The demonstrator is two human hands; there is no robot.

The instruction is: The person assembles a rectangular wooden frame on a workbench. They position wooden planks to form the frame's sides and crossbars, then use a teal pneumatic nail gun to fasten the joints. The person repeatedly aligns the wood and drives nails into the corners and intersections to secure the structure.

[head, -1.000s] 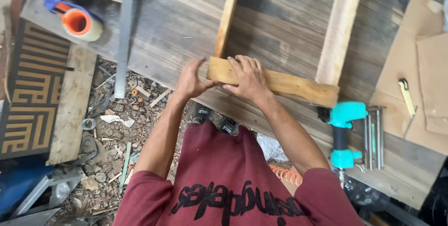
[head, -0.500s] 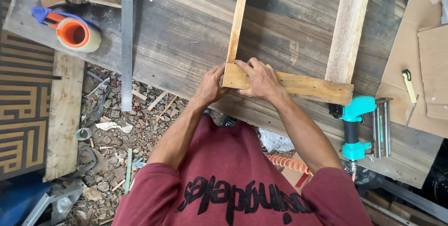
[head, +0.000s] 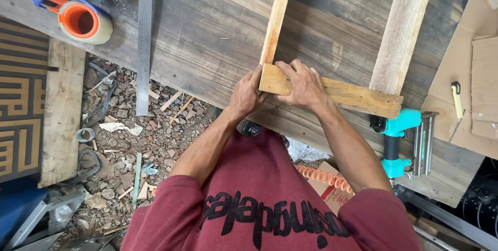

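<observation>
Two bare hands met on the short pale wooden crosspiece (head: 332, 93) lying across the dark plank workbench (head: 207, 38): the left hand (head: 246, 95) curled its fingers against that piece's left end, where the thin upright wooden slat (head: 276, 17) butted just above the fingertips. The right hand (head: 303, 85) lay closed over the top near the same end. Well to the right of those fingers, beyond the broader grey wooden slat (head: 402, 28), sat a teal nail gun (head: 397, 139).

Clad in a dark red, maroon shirt (head: 270, 204) with short sleeves ending near the elbows. Large black lettering printed across the chest. Forearms bare down to the left hand (head: 245, 95) and right hand (head: 302, 85), no gloves, rings or watch.
</observation>
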